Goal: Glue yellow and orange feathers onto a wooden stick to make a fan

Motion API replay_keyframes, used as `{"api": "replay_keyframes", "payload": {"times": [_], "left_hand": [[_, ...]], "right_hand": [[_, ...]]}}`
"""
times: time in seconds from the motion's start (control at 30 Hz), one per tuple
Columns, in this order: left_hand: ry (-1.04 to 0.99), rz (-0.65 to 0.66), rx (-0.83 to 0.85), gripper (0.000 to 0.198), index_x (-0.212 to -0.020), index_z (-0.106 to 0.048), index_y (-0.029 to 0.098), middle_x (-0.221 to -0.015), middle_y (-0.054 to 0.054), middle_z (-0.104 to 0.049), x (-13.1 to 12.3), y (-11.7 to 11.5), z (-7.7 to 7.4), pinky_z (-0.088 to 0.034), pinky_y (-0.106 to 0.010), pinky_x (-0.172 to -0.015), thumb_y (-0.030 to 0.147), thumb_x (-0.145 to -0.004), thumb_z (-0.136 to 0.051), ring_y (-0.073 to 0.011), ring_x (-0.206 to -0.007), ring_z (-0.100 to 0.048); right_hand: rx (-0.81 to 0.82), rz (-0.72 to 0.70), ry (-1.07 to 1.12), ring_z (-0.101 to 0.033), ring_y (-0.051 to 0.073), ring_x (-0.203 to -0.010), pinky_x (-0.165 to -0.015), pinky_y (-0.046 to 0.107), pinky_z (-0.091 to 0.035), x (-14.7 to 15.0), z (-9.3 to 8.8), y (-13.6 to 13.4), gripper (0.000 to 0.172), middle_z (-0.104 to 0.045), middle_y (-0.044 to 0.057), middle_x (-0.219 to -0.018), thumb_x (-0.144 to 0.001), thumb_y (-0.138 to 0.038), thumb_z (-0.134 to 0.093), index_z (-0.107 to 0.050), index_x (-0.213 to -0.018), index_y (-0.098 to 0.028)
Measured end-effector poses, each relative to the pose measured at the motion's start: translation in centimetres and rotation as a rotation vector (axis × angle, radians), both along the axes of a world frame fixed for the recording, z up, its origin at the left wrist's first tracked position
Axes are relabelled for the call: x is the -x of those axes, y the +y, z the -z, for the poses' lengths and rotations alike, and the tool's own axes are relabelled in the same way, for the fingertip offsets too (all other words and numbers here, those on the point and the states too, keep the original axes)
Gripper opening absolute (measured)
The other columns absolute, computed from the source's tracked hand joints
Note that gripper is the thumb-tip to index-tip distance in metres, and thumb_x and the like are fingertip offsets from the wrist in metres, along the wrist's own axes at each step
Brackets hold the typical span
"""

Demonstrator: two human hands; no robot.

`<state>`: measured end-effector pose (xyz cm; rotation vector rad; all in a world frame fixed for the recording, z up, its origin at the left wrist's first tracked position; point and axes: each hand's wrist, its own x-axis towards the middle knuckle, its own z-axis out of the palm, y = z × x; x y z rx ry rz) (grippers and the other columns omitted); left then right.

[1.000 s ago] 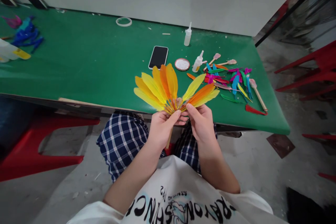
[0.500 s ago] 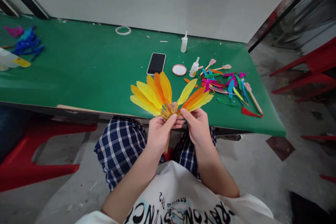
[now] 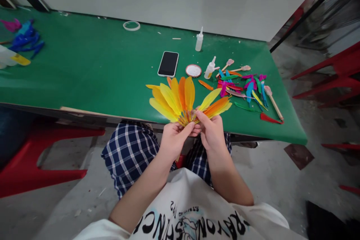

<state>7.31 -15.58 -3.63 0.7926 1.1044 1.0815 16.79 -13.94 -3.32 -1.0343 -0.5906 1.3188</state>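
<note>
A fan of yellow and orange feathers spreads out over the near edge of the green table. My left hand pinches its base from the left, with a thin wooden stick running down under the palm. My right hand is closed on the right side of the fan's base, thumb pressed against the feather stems. Both hands are held just in front of the table edge, above my lap in blue checked cloth.
A black phone, a round lid and two small glue bottles lie behind the fan. A heap of loose coloured feathers and sticks sits at the right. More feathers lie far left. Red chairs stand on both sides.
The gap in the middle of the fan has narrowed as the right-hand feathers came closer to the left ones. My right thumb has moved up to the stems.
</note>
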Motion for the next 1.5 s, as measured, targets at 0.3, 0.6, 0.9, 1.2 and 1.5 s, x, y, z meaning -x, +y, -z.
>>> {"api": "replay_keyframes", "payload": {"times": [0.3,0.6,0.9,1.2,1.5], "left_hand": [[-0.027,0.002,-0.014,0.019,-0.076,-0.069,0.011,-0.069,-0.005,-0.07,-0.1,-0.1,0.1,-0.055,-0.021,-0.059,0.029,-0.07,-0.066,-0.0115,-0.058,-0.065],[-0.019,0.017,0.009,0.02,-0.073,-0.069,0.011,-0.067,-0.005,-0.07,-0.1,-0.3,-0.2,-0.056,-0.023,-0.059,0.03,-0.069,-0.066,-0.012,-0.056,-0.064],[-0.034,0.03,-0.019,0.016,-0.073,-0.07,0.013,-0.067,-0.004,-0.07,0.0,-0.4,-0.5,-0.056,-0.02,-0.059,0.028,-0.07,-0.066,-0.0105,-0.057,-0.064],[-0.038,-0.013,-0.032,0.015,-0.073,-0.069,0.012,-0.067,-0.004,-0.07,-0.1,-0.4,-0.5,-0.056,-0.021,-0.058,0.026,-0.07,-0.066,-0.0117,-0.057,-0.065],[-0.059,-0.02,-0.027,0.016,-0.073,-0.069,0.012,-0.068,-0.004,-0.071,0.0,-0.3,-0.4,-0.056,-0.021,-0.058,0.026,-0.069,-0.066,-0.0121,-0.057,-0.065]], "right_hand": [[-0.071,0.038,0.015,-0.056,0.009,-0.068,-0.067,0.024,-0.049,-0.2,0.1,0.0,0.016,-0.062,-0.001,-0.077,-0.062,-0.025,-0.07,-0.062,-0.075,-0.02],[-0.191,-0.012,0.018,-0.055,0.013,-0.083,-0.083,0.03,-0.044,-1.0,0.2,0.2,0.013,-0.057,0.0,-0.079,-0.063,-0.026,-0.066,-0.058,-0.072,-0.021],[-0.141,-0.028,0.058,-0.055,0.011,-0.078,-0.075,0.026,-0.047,-0.5,0.0,0.1,0.014,-0.057,0.0,-0.082,-0.064,-0.025,-0.066,-0.058,-0.075,-0.021],[-0.096,-0.031,0.142,-0.052,0.007,-0.059,-0.049,0.018,-0.043,0.2,0.2,-0.4,0.012,-0.057,-0.002,-0.074,-0.068,-0.027,-0.066,-0.058,-0.075,-0.021],[-0.106,0.02,0.101,-0.048,0.005,-0.053,-0.05,0.018,-0.043,0.4,0.1,-0.5,0.011,-0.054,-0.004,-0.066,-0.066,-0.023,-0.067,-0.059,-0.073,-0.02]]}}
